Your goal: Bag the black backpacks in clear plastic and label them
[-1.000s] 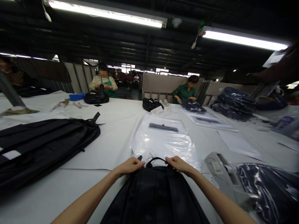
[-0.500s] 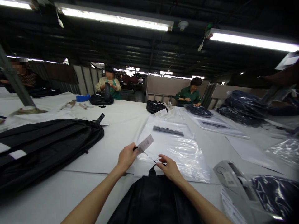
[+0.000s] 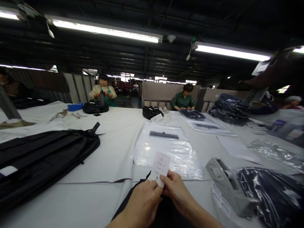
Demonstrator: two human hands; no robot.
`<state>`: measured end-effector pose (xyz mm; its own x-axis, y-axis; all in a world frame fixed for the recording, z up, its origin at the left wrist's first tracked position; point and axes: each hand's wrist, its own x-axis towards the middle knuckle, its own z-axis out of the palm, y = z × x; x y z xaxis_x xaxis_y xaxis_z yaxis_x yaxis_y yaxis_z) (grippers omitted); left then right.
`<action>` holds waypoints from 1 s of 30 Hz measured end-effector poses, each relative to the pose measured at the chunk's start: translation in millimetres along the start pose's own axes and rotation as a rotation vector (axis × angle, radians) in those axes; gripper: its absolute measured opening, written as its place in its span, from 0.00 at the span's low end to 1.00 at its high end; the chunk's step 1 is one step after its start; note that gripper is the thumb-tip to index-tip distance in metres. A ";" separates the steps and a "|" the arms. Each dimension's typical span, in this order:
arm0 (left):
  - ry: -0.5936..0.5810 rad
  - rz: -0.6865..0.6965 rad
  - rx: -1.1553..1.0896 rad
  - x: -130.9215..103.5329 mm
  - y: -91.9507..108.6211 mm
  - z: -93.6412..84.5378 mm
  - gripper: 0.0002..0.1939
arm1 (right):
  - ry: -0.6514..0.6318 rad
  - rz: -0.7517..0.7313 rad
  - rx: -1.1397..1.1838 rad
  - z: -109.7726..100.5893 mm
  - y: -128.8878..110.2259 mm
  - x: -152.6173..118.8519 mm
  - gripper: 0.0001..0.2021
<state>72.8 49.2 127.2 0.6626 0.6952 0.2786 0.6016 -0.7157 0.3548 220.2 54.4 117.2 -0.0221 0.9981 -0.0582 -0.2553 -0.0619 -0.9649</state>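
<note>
Overhead, tube lights [image 3: 104, 30] glare above a white table [image 3: 114, 139].

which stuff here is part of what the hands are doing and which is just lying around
In use:
left hand
right hand
paper tag
black bag under the hands

Lying about:
clear plastic bags
tape dispenser
big black bag
wrapped bags
</note>
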 end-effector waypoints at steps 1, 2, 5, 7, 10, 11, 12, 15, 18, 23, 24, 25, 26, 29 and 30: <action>0.016 -0.043 -0.168 -0.7 -4.3 -2.5 0.08 | 0.017 -0.038 -0.026 -6.6 3.5 0.6 0.19; 0.075 -0.118 -0.326 -0.1 -10.5 -6.3 0.10 | 0.019 -0.077 -0.047 -13.5 5.9 0.8 0.18; 0.315 -0.439 -0.724 6.8 -30.7 -16.2 0.23 | -0.063 -0.185 -0.171 -29.1 6.0 -3.9 0.17; 0.214 -0.617 -1.060 11.0 -36.7 -15.3 0.32 | -0.106 -0.328 -0.426 -32.6 3.6 -11.4 0.14; -0.193 -0.585 -1.439 9.9 -31.1 -1.5 0.31 | -0.104 -0.568 -0.802 -33.3 5.3 -23.6 0.11; -0.245 -0.503 -1.465 7.8 -27.8 4.6 0.28 | -0.090 -0.596 -0.840 -34.1 7.4 -26.9 0.11; -0.245 -0.431 -1.459 5.4 -25.1 10.7 0.25 | -0.073 -0.578 -0.823 -35.6 9.7 -29.6 0.12; -0.137 -0.404 -1.393 0.2 -24.5 25.8 0.19 | -0.041 -0.335 -0.562 -42.0 14.4 -34.4 0.20; -0.042 -0.445 -1.282 1.9 -30.3 33.9 0.17 | -0.040 -0.095 -0.343 -43.5 15.0 -36.9 0.28; 0.029 -0.365 -0.790 -0.7 -22.3 27.3 0.10 | -0.080 -0.060 -0.462 -40.2 28.3 -42.7 0.24; 0.072 -0.349 -0.599 -5.5 -17.7 24.7 0.09 | -0.064 -0.044 -0.484 -42.7 32.7 -43.9 0.23; 0.096 -0.322 -0.422 -11.6 -12.9 23.0 0.08 | -0.030 -0.021 -0.512 -46.5 36.6 -45.0 0.22; 0.092 -0.287 -0.278 -18.6 -8.5 22.8 0.09 | 0.018 0.002 -0.545 -51.0 39.5 -45.9 0.22; -0.080 -0.197 -0.024 -39.1 -0.8 32.8 0.26 | 0.131 0.013 -0.693 -62.5 40.3 -47.6 0.18; -0.132 -0.192 0.033 -44.3 -0.6 38.6 0.32 | 0.135 0.002 -0.779 -64.1 38.5 -47.8 0.16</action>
<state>60.3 16.2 80.2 0.5860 0.8053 0.0894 0.7348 -0.5747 0.3604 273.3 4.8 66.4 0.1082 0.9932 -0.0421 0.4964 -0.0907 -0.8634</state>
